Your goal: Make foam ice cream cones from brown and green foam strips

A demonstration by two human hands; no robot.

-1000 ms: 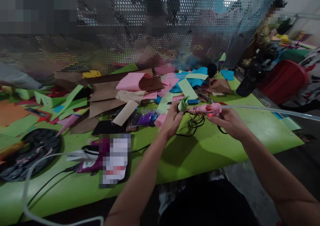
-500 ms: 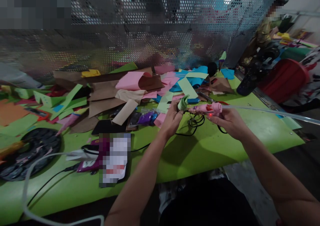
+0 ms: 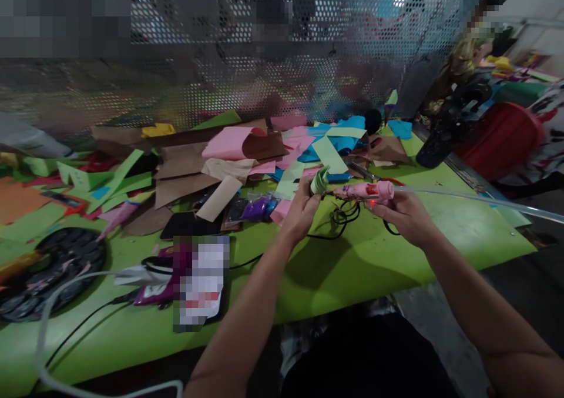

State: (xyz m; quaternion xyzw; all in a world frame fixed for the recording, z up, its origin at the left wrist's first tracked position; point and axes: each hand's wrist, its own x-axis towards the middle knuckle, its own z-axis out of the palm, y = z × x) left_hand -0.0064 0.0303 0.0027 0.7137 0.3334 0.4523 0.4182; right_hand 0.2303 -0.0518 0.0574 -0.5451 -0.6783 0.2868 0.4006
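My left hand (image 3: 303,210) is closed around a light-green piece of curled, layered paper (image 3: 320,180). A pink hot glue gun (image 3: 365,190) with a small red light is gripped in my right hand (image 3: 403,213). Its nozzle points left and meets or nearly meets the base of the green paper; I cannot tell whether they touch. From the gun's back end a long clear glue stick (image 3: 467,196) runs off to the right. Below the gun hangs a coiled black cord (image 3: 346,214).
Paper and felt scraps, among them a pink sheet (image 3: 227,142), lie heaped along a perforated metal screen (image 3: 308,69). At left are a round black tray (image 3: 88,245) and orange-handled scissors (image 3: 73,204). A red bucket-like thing (image 3: 506,136) and another person (image 3: 467,57) are at right.
Almost nothing differs. Both hands hold the same things in nearly the same place, and the view has shifted very slightly.
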